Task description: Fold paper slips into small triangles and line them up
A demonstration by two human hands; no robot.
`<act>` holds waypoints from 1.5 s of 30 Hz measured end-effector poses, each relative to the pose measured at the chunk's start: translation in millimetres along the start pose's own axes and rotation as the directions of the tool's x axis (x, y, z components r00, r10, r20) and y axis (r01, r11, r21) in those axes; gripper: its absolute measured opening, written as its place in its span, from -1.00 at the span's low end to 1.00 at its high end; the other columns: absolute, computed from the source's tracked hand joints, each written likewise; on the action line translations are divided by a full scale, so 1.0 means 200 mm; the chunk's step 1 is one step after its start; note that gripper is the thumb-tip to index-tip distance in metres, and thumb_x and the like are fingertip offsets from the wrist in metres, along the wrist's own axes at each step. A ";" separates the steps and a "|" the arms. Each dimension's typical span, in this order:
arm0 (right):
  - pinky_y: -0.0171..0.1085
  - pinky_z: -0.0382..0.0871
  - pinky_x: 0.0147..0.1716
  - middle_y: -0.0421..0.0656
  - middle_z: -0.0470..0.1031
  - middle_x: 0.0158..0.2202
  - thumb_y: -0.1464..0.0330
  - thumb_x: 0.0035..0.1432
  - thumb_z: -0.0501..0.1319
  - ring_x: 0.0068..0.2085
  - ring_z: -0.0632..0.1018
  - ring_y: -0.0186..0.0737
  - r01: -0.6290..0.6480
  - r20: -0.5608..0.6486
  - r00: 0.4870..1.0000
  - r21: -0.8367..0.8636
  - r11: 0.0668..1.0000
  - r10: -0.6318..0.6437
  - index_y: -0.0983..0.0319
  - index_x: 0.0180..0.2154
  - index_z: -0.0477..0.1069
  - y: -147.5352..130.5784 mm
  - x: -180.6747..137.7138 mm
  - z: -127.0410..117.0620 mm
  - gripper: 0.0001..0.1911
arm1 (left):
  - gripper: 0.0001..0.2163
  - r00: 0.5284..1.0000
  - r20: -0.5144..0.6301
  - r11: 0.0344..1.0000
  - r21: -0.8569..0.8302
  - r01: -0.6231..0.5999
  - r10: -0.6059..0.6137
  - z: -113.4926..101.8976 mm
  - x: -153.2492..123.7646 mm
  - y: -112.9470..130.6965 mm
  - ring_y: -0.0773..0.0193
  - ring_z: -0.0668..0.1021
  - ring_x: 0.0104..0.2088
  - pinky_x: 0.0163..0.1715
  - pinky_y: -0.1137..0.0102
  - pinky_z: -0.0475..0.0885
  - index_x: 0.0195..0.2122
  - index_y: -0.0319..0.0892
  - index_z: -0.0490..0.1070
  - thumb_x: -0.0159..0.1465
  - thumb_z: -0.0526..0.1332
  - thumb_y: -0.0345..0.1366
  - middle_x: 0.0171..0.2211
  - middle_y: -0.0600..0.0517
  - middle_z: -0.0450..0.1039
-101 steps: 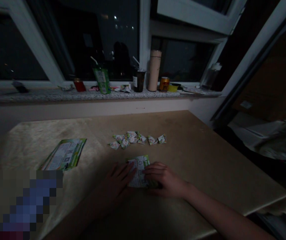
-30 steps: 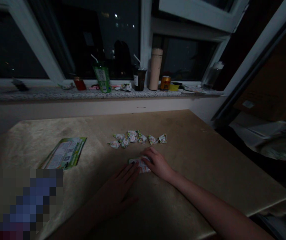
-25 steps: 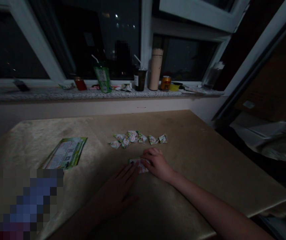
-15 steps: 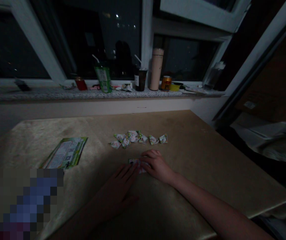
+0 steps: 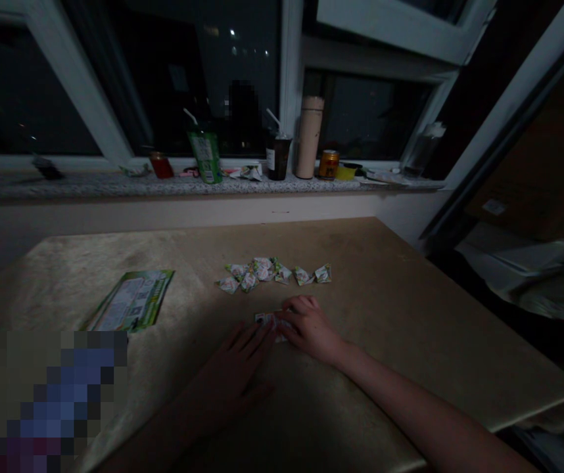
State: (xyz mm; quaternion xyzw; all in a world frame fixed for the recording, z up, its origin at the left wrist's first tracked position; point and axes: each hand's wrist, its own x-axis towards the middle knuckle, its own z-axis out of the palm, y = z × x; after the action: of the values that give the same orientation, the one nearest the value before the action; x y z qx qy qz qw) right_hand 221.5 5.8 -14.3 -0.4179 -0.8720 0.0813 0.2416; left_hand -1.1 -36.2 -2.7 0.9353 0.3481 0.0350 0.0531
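Observation:
A small printed packet or wrapper [image 5: 282,337] lies flat on the cloth-covered table, partly hidden under my fingers. My left hand [image 5: 240,361] is in shadow, palm down with its fingers stretched out, their tips resting on the packet's left part. From the right, my right hand [image 5: 314,328] holds the packet with bent fingers, thumb and index finger against it. Just beyond both hands sit several small folded, triangular-looking packets [image 5: 263,268] with green and white print. Further left are flat green printed bags [image 5: 137,299], overlapping one another.
The beige tablecloth [image 5: 385,295] reaches toward a stone windowsill [image 5: 164,187]. On the sill stand a green cup [image 5: 206,157] with a straw, a dark cup [image 5: 277,157], a tall pink flask [image 5: 309,138], an orange can [image 5: 329,164] and a red jar [image 5: 162,165]. A blurred-out patch covers the lower left.
Almost nothing differs. Both hands stay on the packet, and the right hand has shifted very slightly. The view has moved a touch.

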 end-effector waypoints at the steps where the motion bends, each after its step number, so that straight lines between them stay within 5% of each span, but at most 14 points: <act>1: -0.13 0.13 -0.05 -0.08 0.42 -0.14 0.31 0.26 0.12 -0.07 0.37 -0.12 -0.001 0.003 1.000 -0.001 1.000 0.001 0.15 -0.03 0.44 0.00 0.00 0.00 -0.74 | -0.36 1.000 -0.004 1.000 -0.005 -0.003 0.003 0.00 0.00 0.00 0.05 -0.01 0.31 0.25 0.08 -0.10 0.35 -0.10 -0.20 0.33 0.06 -0.10 0.35 -0.04 -0.18; 34: -0.06 0.17 0.00 -0.04 0.45 -0.12 0.29 0.27 0.11 -0.06 0.39 -0.09 0.016 0.010 1.000 -0.068 0.998 -0.015 0.19 -0.02 0.43 -0.02 -0.01 -0.01 -0.72 | -0.30 0.999 0.046 0.999 -0.017 0.027 -0.026 -0.01 0.00 0.03 0.04 -0.08 0.32 0.25 0.04 -0.15 0.35 -0.14 -0.24 0.30 0.09 -0.08 0.35 -0.09 -0.22; 45: 0.13 0.04 0.23 -0.03 0.36 0.14 0.30 0.25 0.12 0.20 0.30 -0.02 0.079 0.040 0.996 -0.070 0.994 -0.077 0.17 0.13 0.30 -0.05 -0.20 -0.07 -0.59 | -0.32 0.996 0.078 0.998 -0.052 0.044 -0.040 -0.02 0.00 0.05 0.02 -0.05 0.32 0.25 0.03 -0.13 0.34 -0.21 -0.15 0.31 0.07 -0.02 0.34 -0.13 -0.16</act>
State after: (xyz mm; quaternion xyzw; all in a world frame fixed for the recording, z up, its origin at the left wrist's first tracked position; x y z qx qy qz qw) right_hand 242.6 -32.7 -12.1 -0.3903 -0.8943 0.0483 0.2134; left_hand 4.6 -42.9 3.2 0.9266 0.3644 0.0073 0.0924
